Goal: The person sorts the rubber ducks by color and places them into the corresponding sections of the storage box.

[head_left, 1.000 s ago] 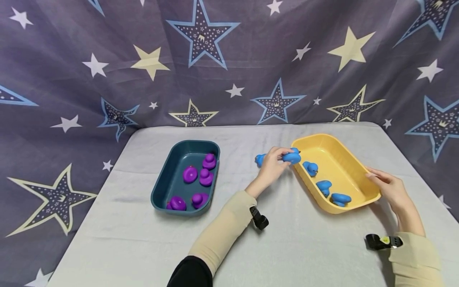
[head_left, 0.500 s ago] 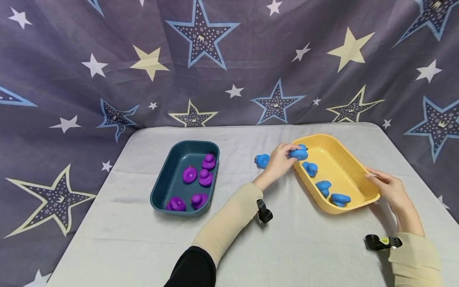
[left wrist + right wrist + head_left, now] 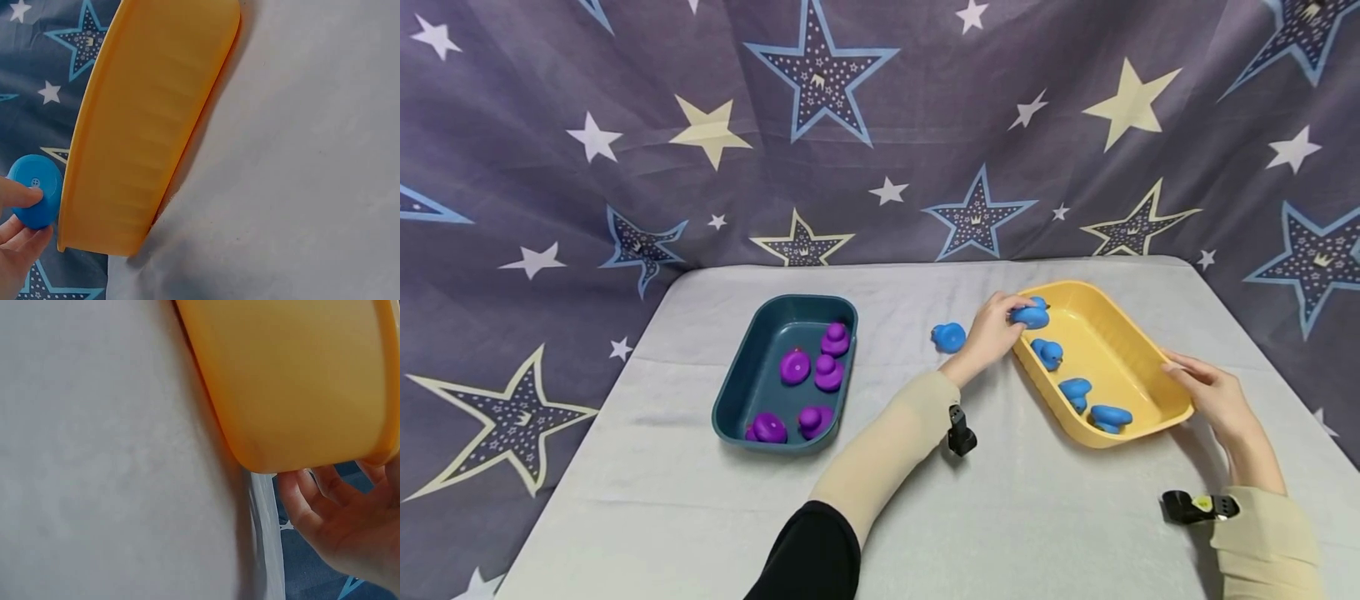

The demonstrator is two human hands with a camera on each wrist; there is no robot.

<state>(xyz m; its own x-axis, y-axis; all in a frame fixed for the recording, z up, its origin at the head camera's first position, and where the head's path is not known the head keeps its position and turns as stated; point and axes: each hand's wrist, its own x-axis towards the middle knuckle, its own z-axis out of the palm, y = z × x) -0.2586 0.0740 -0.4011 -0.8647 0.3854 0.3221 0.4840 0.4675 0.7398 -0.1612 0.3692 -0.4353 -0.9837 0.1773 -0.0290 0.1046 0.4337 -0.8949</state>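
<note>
My left hand [image 3: 992, 335] pinches a blue rubber duck [image 3: 1032, 317] at the far left corner of the yellow plastic tray [image 3: 1112, 325]. In the left wrist view, the thumb lies on the duck's flat underside [image 3: 39, 169] and the other fingers support it from below. On the tray's right side, my right hand [image 3: 1221, 396] holds the rim, with fingers [image 3: 297, 494] along the outer wall. Inside the tray are a blue duck [image 3: 1047, 353], a tipped duck [image 3: 1076, 388] and another tipped duck [image 3: 1109, 417]. A further blue duck [image 3: 949, 337] lies on its side left of my left hand.
A dark teal tray [image 3: 727, 412] stands to the left with several purple ducks [image 3: 795, 367] in it. White cloth [image 3: 1030, 517] covers the table. Behind it hangs a star-patterned curtain [image 3: 880, 125].
My left hand has carried its blue duck rightward and slightly away, from outside the yellow tray's left rim to over its far left corner. The right hand keeps its place.
</note>
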